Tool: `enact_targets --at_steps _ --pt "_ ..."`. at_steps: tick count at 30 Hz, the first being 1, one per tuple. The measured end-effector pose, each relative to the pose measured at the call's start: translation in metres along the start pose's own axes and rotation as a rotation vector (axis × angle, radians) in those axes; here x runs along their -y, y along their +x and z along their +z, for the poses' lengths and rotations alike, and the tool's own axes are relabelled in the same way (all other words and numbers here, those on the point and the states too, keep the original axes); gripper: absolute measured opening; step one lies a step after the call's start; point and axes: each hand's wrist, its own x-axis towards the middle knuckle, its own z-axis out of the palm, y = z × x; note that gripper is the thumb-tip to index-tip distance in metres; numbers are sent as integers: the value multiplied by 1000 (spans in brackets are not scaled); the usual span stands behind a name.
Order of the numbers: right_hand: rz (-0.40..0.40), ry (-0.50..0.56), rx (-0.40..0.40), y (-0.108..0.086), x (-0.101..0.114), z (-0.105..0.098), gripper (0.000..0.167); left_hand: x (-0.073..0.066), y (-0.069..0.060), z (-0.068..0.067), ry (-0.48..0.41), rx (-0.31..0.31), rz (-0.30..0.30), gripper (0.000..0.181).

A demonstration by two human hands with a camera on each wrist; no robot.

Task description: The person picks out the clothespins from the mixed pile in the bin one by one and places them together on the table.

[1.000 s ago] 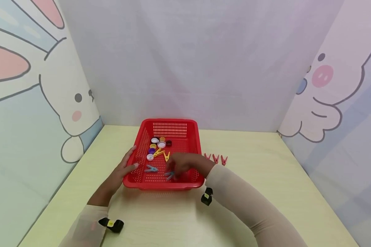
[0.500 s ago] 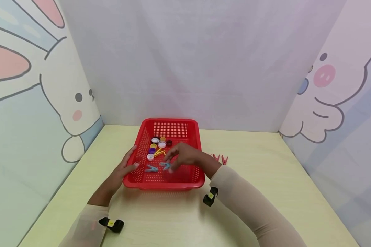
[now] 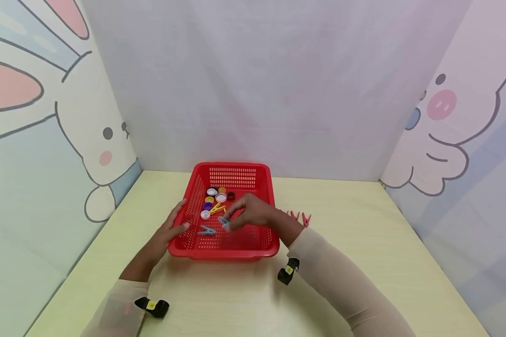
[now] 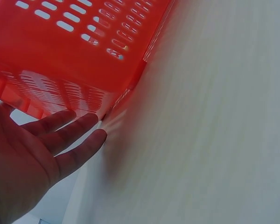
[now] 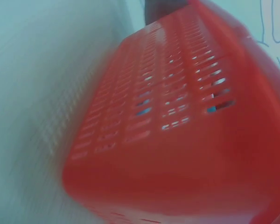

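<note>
The red plastic basket (image 3: 223, 254) sits on the table in the head view. My left hand (image 3: 162, 238) holds its left rim, thumb over the edge inside and fingers along the outer wall. In the left wrist view the fingers of that left hand (image 4: 51, 149) stretch under the rim beside the basket wall (image 4: 60, 51). Over the basket, my right hand (image 3: 250, 213) pinches a blue clothespin (image 3: 224, 221) between thumb and fingertips. Another blue clothespin (image 3: 207, 230) lies on the basket floor. The right wrist view mostly shows the basket's outer wall (image 5: 177, 163), hiding the fingers.
Several bottle caps (image 3: 221, 198) and a yellow clothespin (image 3: 217, 208) lie in the basket's left part; another yellow piece is mostly hidden by my right hand. Red clothespins (image 3: 306, 220) stand in a row on the table (image 3: 350, 234), right of the basket. Cloth walls enclose the table.
My right hand has lifted a blue clothespin from the basket's front area, moving up and slightly away, and the clothespin has turned in its fingertips. My left hand has stayed on the rim.
</note>
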Motion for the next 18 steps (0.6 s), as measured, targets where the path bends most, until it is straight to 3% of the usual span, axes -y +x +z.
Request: enact_targets --at_steps 13,18 --pt "-76 106 -59 -26 3 -5 33 -1 0 0 1 -1 0 96" --pt "-113 141 -77 -39 1 -9 30 -1 0 1 0 -5 2 96"
